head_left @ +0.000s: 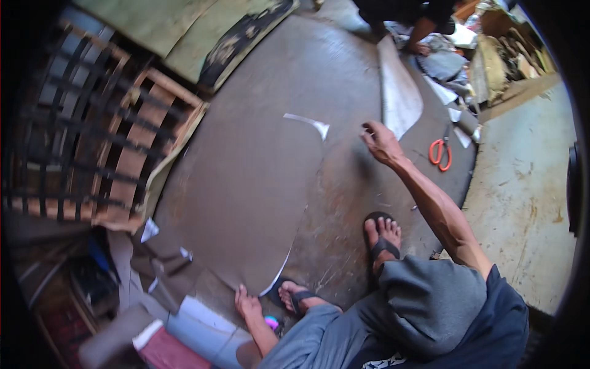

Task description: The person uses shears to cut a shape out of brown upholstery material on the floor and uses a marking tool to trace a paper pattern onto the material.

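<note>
1. Floor (344, 209) — dark, scuffed ground beneath the whole arrangement, on which the person's sandalled feet are set.
2. Brown sheet (246, 184): broad, flat and round-edged, spread on the floor to the left of both feet. Its lower end reaches the left hand; its curved right edge shows a thin white line near the left foot (295, 296).
3. Wooden frame (149, 117), crossed by black straps, standing at the left beyond the sheet.
4. White curved piece (399, 98), lying at the upper right; its tip appears just beside the right hand, though contact cannot be told.
5. Right hand (382, 144): fingers loosely bent, well apart from the sheet's right edge. Slight blur leaves it uncertain whether anything is held.
6. Left hand (247, 302): fingertips at the sheet's lower edge, fingers slightly spread — whether they pinch the material or merely rest on it cannot be told.
7. Orange-handled scissors (440, 154), lying on the floor to the right of the right hand, near the forearm.
8. White sliver (319, 128), lying near the sheet's upper right corner.
</note>
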`<state>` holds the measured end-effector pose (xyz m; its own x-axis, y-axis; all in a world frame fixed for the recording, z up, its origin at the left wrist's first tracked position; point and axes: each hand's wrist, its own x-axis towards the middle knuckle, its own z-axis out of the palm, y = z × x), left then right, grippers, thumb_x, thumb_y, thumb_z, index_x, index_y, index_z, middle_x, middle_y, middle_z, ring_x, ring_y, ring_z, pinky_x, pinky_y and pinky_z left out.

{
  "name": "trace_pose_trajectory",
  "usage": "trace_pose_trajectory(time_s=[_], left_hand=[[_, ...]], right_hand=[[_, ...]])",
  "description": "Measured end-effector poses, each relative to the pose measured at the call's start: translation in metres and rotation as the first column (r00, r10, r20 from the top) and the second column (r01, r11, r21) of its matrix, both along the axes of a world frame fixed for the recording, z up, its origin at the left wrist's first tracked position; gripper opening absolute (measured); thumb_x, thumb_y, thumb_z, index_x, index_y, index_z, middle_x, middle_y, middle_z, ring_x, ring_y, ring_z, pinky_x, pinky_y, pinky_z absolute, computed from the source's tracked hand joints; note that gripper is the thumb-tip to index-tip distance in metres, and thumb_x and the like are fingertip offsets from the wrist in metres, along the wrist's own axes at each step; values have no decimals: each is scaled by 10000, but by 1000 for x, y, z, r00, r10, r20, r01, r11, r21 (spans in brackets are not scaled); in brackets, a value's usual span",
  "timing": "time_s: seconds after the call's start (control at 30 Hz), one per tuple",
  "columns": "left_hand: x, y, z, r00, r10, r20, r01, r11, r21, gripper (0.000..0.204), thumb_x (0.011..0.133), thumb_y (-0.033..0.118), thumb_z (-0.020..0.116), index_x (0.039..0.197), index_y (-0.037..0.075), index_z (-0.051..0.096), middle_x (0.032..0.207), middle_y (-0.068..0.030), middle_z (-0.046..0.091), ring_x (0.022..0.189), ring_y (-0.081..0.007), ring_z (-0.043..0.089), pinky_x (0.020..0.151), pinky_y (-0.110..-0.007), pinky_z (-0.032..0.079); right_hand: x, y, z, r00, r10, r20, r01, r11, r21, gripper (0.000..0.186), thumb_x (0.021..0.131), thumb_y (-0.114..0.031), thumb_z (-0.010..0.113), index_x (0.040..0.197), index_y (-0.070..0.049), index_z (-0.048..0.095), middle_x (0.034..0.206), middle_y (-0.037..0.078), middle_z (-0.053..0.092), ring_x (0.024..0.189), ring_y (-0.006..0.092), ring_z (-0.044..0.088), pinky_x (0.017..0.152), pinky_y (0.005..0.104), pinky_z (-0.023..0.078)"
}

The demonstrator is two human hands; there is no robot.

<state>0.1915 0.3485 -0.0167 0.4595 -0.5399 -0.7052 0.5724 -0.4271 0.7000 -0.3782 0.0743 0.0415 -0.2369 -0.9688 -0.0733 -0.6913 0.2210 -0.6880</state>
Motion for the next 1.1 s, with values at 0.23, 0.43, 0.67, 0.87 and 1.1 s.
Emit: trace_pose_trajectory(time_s=[0.23,0.43,0.67,0.87,1.1], left_hand=[[-16,-9,3,997,79,-20,-80,996,-36,375,945,21,636,1293,-34,507,1230,-160,601,1118,-271,602,982,-449,500],[-17,-7,12,998,45,-50,-48,998,-52,378,947,-2,614,1313,3,516,1247,-126,605,1144,-270,606,991,-443,507],[-22,-9,14,997,40,-69,-43,998,-45,411,949,25,621,1346,21,516,1260,-113,608,1164,-249,595,1023,-406,481],[-15,-5,12,997,-16,-82,10,997,-72,384,950,26,617,1324,38,532,1238,-82,617,1145,-220,603,998,-382,486],[-20,-12,5,993,-28,-111,18,996,-90,387,948,19,621,1324,9,531,1205,-100,627,1086,-226,627,951,-393,516]], right_hand=[[113,-29,-33,993,55,-106,-23,960,281,492,871,-410,685,1114,6,585,1085,283,670,1047,449,644,891,512,505],[106,-46,-50,995,86,-59,-71,973,219,292,857,-283,706,952,-10,668,989,205,712,956,361,680,840,437,517],[101,-45,-55,994,-71,87,54,982,183,305,845,-332,720,977,-58,692,916,160,725,891,289,693,817,406,518],[103,-49,-56,983,-80,165,36,967,252,329,826,-344,750,983,-61,694,908,135,728,858,246,696,796,379,524],[93,-50,-55,938,-81,336,41,991,126,364,835,-352,758,1046,-56,734,964,109,738,925,220,686,856,349,517]])
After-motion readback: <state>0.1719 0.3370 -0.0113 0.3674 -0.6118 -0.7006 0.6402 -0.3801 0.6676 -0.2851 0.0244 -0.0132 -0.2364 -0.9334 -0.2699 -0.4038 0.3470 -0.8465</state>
